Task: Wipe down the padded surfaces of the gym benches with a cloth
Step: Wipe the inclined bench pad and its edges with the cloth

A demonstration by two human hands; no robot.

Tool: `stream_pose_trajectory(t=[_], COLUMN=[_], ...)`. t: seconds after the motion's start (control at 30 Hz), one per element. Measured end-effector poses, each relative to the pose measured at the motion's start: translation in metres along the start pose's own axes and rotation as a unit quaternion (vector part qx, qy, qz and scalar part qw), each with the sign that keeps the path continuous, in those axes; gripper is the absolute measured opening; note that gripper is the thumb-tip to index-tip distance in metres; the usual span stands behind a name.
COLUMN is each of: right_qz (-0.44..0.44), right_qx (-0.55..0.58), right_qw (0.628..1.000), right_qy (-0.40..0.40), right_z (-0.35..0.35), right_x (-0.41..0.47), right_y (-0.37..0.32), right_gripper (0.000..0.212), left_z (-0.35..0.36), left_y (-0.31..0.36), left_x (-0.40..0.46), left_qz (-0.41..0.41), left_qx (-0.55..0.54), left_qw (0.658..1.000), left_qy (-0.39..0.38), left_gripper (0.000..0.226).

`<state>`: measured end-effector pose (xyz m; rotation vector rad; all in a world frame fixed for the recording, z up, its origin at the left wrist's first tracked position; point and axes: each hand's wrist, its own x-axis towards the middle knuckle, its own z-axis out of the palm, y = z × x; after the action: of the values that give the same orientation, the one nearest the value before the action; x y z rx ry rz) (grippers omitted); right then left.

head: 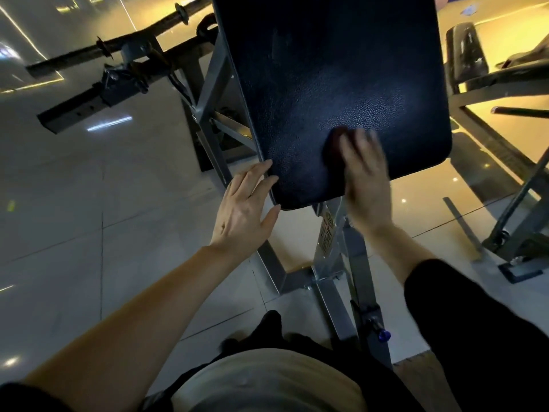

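Closest to the camera, the person's two arms are reaching out toward a dark padded bench pad (341, 93). The left hand (243, 209) is resting at the near left edge of the pad, with its fingers (261, 169) straight and spread, holding nothing. It looks like it is steadying the pad. The right hand (365, 176) is lying flat on the near end of the pad and is blurry. Its fingers (362, 141) are stretched out and pressing down on a dark reddish cloth (335, 141), which is peeking out to the left of the fingertips. Most of the cloth is hiding under the hand. The long pad is running straight away from the person, so almost all of the padding is lying past the right hand's fingertips, farther off and higher in the picture. The right hand is the one on the cloth, so the next wipes will probably be pushing forward along that long line. Under the pad, a grey metal frame (214, 84) is standing on a shiny tiled floor (89, 188). Farther off to the right, another bench (466, 52) is waiting.
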<state>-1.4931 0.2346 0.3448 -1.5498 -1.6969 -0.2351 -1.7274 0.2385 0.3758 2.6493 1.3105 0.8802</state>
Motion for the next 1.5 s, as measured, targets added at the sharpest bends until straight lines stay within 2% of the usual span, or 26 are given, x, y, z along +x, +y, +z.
stream_pose_trajectory(t=[0.07, 0.13, 0.17, 0.23, 0.3, 0.37, 0.4, 0.5, 0.57, 0.6, 0.67, 0.73, 0.8, 0.87, 0.97, 1.0, 1.03, 1.13, 1.2, 1.27, 1.37, 1.4, 1.5], right_qz=[0.085, 0.114, 0.091, -0.009, -0.105, -0.123, -0.085, 0.103, 0.144, 0.115, -0.006, -0.122, -0.172, -0.135, 0.010, 0.020, -0.004, -0.169, -0.225, -0.179, -0.050, -0.056, -0.189], right_qx=[0.000, -0.014, -0.021, -0.027, -0.057, -0.077, -0.077, -0.026, -0.014, -0.009, 0.005, -0.002, -0.023, -0.045, -0.010, -0.004, 0.000, 0.001, -0.017, -0.025, 0.009, 0.006, -0.005], right_qw=[0.996, 0.993, 0.996, 0.998, 0.985, 0.982, 0.988, 0.994, 0.989, 0.993, 0.998, 0.987, 0.978, 0.987, 1.000, 1.000, 1.000, 0.982, 0.970, 0.982, 0.999, 0.998, 0.980], right_qy=[0.011, 0.018, 0.007, -0.061, -0.126, -0.124, -0.106, -0.025, -0.004, -0.009, -0.054, -0.105, -0.112, -0.079, -0.004, 0.008, 0.001, -0.082, -0.090, -0.050, 0.013, 0.011, -0.056], right_z=[-0.008, -0.004, 0.001, 0.006, 0.000, -0.013, -0.017, -0.022, -0.010, -0.001, 0.012, 0.016, 0.009, 0.005, 0.006, 0.012, 0.017, 0.025, 0.020, 0.019, 0.025, 0.031, 0.037], right_x=[0.027, 0.032, 0.026, 0.005, -0.005, 0.010, 0.021, 0.057, 0.061, 0.055, 0.035, 0.020, 0.035, 0.065, 0.101, 0.101, 0.095, 0.072, 0.089, 0.118, 0.137, 0.131, 0.114], right_y=[0.010, 0.000, -0.008, -0.017, -0.009, 0.007, 0.013, 0.019, 0.000, -0.015, -0.043, -0.049, -0.035, -0.022, -0.027, -0.035, -0.044, -0.051, -0.037, -0.026, -0.040, -0.048, -0.054], right_gripper=[0.050, 0.051, 0.053, 0.061, 0.068, 0.065, 0.061, 0.054, 0.055, 0.055, 0.055, 0.056, 0.061, 0.061, 0.056, 0.055, 0.055, 0.053, 0.054, 0.053, 0.051, 0.050, 0.052], left_z=[0.001, 0.004, 0.005, 0.006, 0.005, 0.004, 0.003, -0.002, -0.005, -0.006, -0.009, -0.012, -0.016, -0.018, -0.023, -0.025, -0.027, -0.031, -0.035, -0.038, -0.044, -0.046, -0.054], left_y=[0.002, 0.007, 0.010, 0.015, 0.018, 0.017, 0.016, 0.014, 0.013, 0.012, 0.009, 0.005, 0.001, -0.002, -0.005, -0.007, -0.008, -0.014, -0.017, -0.020, -0.024, -0.025, -0.032], left_x=[0.008, 0.016, 0.019, 0.026, 0.032, 0.039, 0.043, 0.052, 0.057, 0.058, 0.060, 0.061, 0.064, 0.069, 0.076, 0.079, 0.081, 0.087, 0.092, 0.097, 0.105, 0.108, 0.117], left_qz=[0.006, 0.010, 0.009, 0.008, 0.021, 0.031, 0.029, 0.012, 0.000, -0.007, -0.018, -0.022, -0.021, -0.021, -0.031, -0.034, -0.036, -0.044, -0.035, -0.031, -0.040, -0.043, -0.043], left_qx=[0.001, -0.003, -0.005, -0.002, 0.010, 0.017, 0.017, 0.019, 0.021, 0.022, 0.025, 0.033, 0.045, 0.052, 0.053, 0.054, 0.055, 0.060, 0.066, 0.070, 0.072, 0.074, 0.072], left_qw=[1.000, 1.000, 1.000, 1.000, 1.000, 0.999, 0.999, 1.000, 1.000, 1.000, 0.999, 0.999, 0.999, 0.998, 0.998, 0.997, 0.997, 0.997, 0.997, 0.997, 0.996, 0.996, 0.996], left_qy=[0.001, -0.003, -0.005, -0.010, -0.014, -0.014, -0.013, 0.001, 0.012, 0.017, 0.025, 0.024, 0.021, 0.023, 0.033, 0.037, 0.040, 0.034, 0.026, 0.020, 0.029, 0.033, 0.030], left_gripper=[0.046, 0.049, 0.051, 0.054, 0.055, 0.054, 0.053, 0.054, 0.055, 0.056, 0.058, 0.060, 0.061, 0.061, 0.062, 0.062, 0.062, 0.062, 0.064, 0.067, 0.067, 0.068, 0.073])
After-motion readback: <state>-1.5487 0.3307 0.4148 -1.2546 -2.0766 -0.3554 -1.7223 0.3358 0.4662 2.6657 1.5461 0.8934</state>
